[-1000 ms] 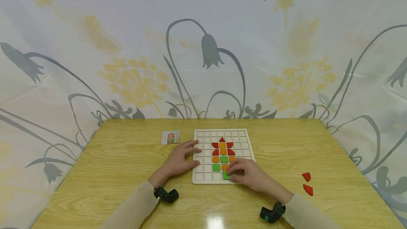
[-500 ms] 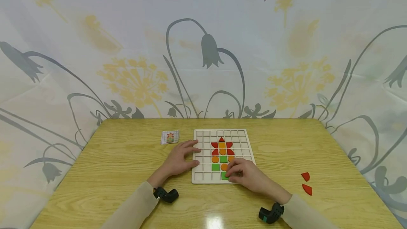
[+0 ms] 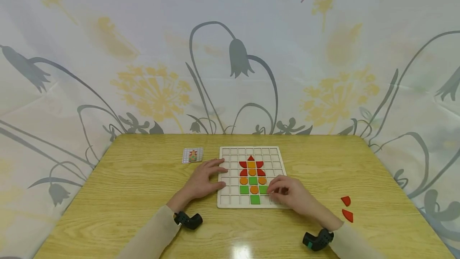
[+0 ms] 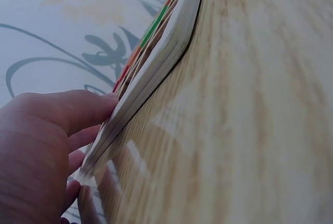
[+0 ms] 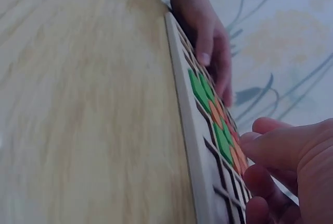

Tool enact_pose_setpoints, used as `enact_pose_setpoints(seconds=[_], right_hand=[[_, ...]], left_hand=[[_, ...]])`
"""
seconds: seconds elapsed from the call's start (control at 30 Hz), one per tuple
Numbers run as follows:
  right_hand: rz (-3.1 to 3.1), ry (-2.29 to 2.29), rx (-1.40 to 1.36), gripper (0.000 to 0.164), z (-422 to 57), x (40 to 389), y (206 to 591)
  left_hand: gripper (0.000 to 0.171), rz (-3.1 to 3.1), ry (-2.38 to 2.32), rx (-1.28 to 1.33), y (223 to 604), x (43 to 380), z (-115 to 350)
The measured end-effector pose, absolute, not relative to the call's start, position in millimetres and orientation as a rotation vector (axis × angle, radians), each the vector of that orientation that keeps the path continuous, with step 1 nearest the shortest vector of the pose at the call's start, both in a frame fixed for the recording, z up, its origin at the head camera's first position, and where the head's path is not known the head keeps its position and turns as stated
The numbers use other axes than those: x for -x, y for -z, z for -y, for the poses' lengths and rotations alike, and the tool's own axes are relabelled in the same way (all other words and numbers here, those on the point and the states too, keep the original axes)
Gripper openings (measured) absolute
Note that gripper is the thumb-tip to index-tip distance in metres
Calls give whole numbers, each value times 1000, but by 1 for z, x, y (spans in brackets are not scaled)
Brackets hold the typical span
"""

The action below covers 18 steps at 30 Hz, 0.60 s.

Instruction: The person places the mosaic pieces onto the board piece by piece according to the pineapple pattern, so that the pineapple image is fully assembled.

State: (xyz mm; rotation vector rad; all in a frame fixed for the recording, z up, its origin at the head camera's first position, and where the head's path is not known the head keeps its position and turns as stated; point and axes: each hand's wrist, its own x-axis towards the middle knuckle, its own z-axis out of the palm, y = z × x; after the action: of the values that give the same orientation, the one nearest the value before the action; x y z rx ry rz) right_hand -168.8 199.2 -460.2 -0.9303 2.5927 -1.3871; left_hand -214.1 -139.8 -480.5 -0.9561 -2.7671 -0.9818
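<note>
A white grid board (image 3: 231, 200) lies on the table, with red, orange and green flat pieces set in a symmetrical figure. My left hand (image 3: 202, 180) rests at the board's left edge, fingers spread over its rim; in the left wrist view the thumb of that hand (image 4: 83, 112) touches the edge. My right hand (image 3: 289, 195) is over the board's lower right part, its fingers loosely bent beside a green square (image 3: 263, 190). No piece shows between thumb and fingers of the right hand (image 5: 291, 166) in its wrist view. Another green square (image 3: 255, 199) sits in the bottom row.
Two red quarter-round pieces (image 3: 346, 200) lie on the wooden table (image 3: 143, 187) to the right. A small card (image 3: 192, 155) with a printed coloured grid figure lies left of the board. A patterned curtain (image 3: 230, 51) hangs behind the table.
The right hand has shifted right, uncovering the orange circle and the green square on the figure's right side. The bottom green square moved slightly left into its cell earlier. The left hand stays.
</note>
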Motion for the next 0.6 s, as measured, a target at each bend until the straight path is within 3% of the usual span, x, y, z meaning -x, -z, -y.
enact_pose_setpoints(seconds=[0.37,0.6], right_hand=[[-2839,1322,797,15,-268,171,461],[-2933,1192,505,13,-317,164,455]], left_hand=[[40,2769,976,946,482,214,140],[40,2762,976,952,483,215,140]])
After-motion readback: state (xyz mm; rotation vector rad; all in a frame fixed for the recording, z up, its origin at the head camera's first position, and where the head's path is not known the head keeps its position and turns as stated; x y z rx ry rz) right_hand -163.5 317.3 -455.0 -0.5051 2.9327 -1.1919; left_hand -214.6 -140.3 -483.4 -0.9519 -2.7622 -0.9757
